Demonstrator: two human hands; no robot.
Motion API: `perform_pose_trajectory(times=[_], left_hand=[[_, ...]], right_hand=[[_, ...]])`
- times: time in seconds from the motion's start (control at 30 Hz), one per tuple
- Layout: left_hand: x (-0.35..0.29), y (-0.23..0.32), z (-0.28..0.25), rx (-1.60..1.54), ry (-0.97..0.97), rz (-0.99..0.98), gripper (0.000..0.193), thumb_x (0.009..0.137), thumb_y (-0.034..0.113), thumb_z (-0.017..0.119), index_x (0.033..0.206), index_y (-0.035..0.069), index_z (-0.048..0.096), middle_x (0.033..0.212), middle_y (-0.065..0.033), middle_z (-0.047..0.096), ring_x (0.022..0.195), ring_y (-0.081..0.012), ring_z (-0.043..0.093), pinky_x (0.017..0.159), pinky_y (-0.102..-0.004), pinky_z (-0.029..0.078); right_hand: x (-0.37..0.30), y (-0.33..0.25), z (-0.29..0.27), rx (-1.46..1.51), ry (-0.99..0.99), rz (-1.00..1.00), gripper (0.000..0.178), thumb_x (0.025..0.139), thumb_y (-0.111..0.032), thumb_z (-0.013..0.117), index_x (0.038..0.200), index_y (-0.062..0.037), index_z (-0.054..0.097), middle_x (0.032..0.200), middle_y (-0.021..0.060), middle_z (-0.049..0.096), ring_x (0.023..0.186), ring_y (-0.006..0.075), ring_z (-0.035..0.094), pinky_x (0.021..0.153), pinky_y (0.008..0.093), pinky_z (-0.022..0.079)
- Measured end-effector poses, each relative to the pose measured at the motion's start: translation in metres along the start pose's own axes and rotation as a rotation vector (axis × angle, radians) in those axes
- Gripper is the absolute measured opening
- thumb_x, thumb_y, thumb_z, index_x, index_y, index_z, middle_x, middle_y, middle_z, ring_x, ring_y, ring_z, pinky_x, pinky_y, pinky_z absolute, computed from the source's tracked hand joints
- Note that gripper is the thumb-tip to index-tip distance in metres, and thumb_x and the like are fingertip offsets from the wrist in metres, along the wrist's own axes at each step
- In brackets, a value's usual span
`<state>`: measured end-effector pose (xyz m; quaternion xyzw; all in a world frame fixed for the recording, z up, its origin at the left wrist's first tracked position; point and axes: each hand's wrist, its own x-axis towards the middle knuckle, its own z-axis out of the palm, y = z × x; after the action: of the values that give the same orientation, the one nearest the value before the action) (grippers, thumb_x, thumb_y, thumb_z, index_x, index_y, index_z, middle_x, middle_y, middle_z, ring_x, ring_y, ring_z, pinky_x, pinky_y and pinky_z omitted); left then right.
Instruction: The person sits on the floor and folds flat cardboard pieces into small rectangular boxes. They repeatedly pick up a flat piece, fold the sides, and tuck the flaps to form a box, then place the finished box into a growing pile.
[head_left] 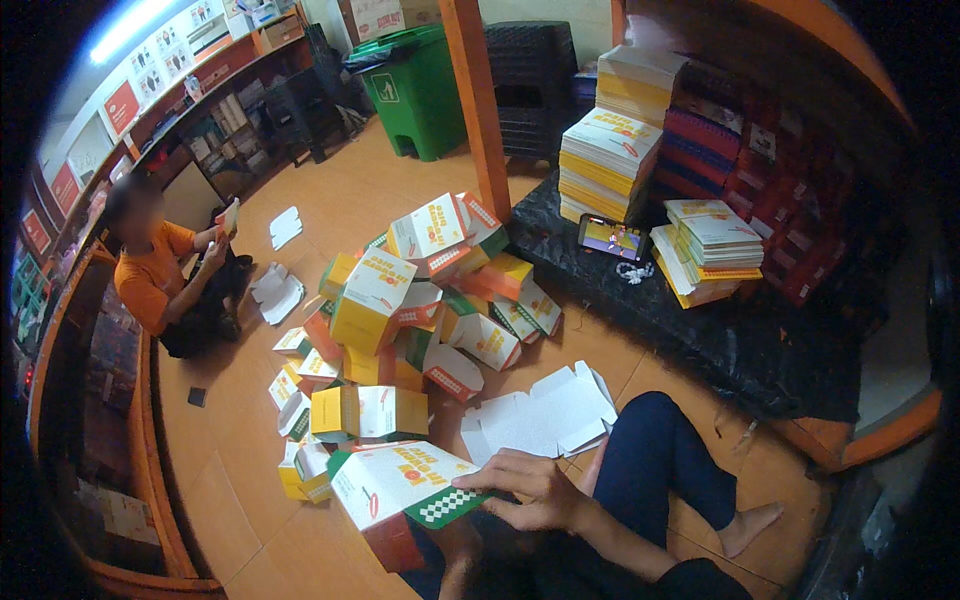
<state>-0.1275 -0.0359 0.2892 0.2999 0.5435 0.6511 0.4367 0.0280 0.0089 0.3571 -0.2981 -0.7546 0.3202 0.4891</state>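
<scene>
At lower centre, the right hand [528,490] holds a paperboard carton [395,480] by its green flap [438,508], seemingly mid-folding, which next needs even pressing; the left hand's [458,545] grip I cannot tell.

held box [400,480]: 1 | heaped boxes [376,292]: 10+ | green bin [418,100]: 1 | lit phone [610,238]: 1

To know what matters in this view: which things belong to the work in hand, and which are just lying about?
In the work:
- box under the right hand
- opened-out carton
- heap of folded boxes
- apparently, stacked cartons

Lying about:
- lit phone
- white coiled item
- green bin
- small dark square
</scene>
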Motion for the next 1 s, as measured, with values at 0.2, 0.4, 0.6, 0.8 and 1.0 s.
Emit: perform_pose_trajectory(times=[0.2, 0.4, 0.6, 0.8, 1.0], left_hand=[[0.0, 0.003, 0.012, -0.156, -0.016, -0.071, 0.015, 0.096, 0.008, 0.066, 0.106, -0.004, 0.068, 0.1, -0.0087, 0.071, 0.088, -0.0194, 0.068, 0.078, -0.0311, 0.055], [-0.004, 0.03, 0.021, -0.092, -0.151, -0.177, 0.013, 0.094, 0.001, 0.064, 0.104, -0.006, 0.068, 0.088, -0.0081, 0.07, 0.078, -0.0134, 0.065, 0.071, -0.0257, 0.052], [-0.003, 0.029, 0.023, -0.175, -0.079, -0.265, 0.012, 0.093, -0.001, 0.061, 0.101, -0.006, 0.068, 0.094, -0.0083, 0.07, 0.08, -0.013, 0.065, 0.072, -0.0248, 0.051], [-0.005, 0.029, 0.02, -0.237, -0.183, -0.255, 0.021, 0.094, 0.007, 0.065, 0.111, -0.004, 0.061, 0.105, -0.0114, 0.068, 0.092, -0.016, 0.066, 0.084, -0.0291, 0.053], [-0.002, 0.03, 0.028, -0.388, -0.229, -0.255, 0.038, 0.095, 0.005, 0.063, 0.13, -0.003, 0.052, 0.126, -0.0142, 0.062, 0.115, -0.0211, 0.062, 0.102, -0.0376, 0.048]], right_hand=[[-0.005, 0.011, 0.006, -0.221, 0.074, -0.092, 0.045, 0.073, 0.006, 0.074, 0.116, -0.004, 0.068, 0.093, 0.0119, 0.068, 0.083, 0.027, 0.069, 0.075, 0.0369, 0.059], [-0.013, 0.02, 0.008, -0.299, 0.138, -0.151, 0.026, 0.078, 0.0, 0.071, 0.104, -0.0012, 0.065, 0.1, 0.0131, 0.064, 0.083, 0.0297, 0.067, 0.071, 0.0391, 0.059], [-0.014, 0.026, 0.0, -0.336, 0.051, -0.184, 0.028, 0.071, -0.005, 0.078, 0.098, -0.0034, 0.071, 0.097, 0.0088, 0.069, 0.078, 0.0255, 0.068, 0.067, 0.0345, 0.059], [-0.017, 0.028, -0.008, -0.34, 0.032, -0.162, 0.027, 0.072, -0.014, 0.073, 0.097, -0.0067, 0.067, 0.117, 0.0114, 0.062, 0.1, 0.0304, 0.065, 0.087, 0.043, 0.057], [-0.02, 0.036, 0.0, -0.171, 0.1, -0.105, 0.05, 0.069, -0.002, 0.07, 0.118, -0.0092, 0.059, 0.125, 0.0125, 0.059, 0.111, 0.0363, 0.062, 0.101, 0.046, 0.048]])
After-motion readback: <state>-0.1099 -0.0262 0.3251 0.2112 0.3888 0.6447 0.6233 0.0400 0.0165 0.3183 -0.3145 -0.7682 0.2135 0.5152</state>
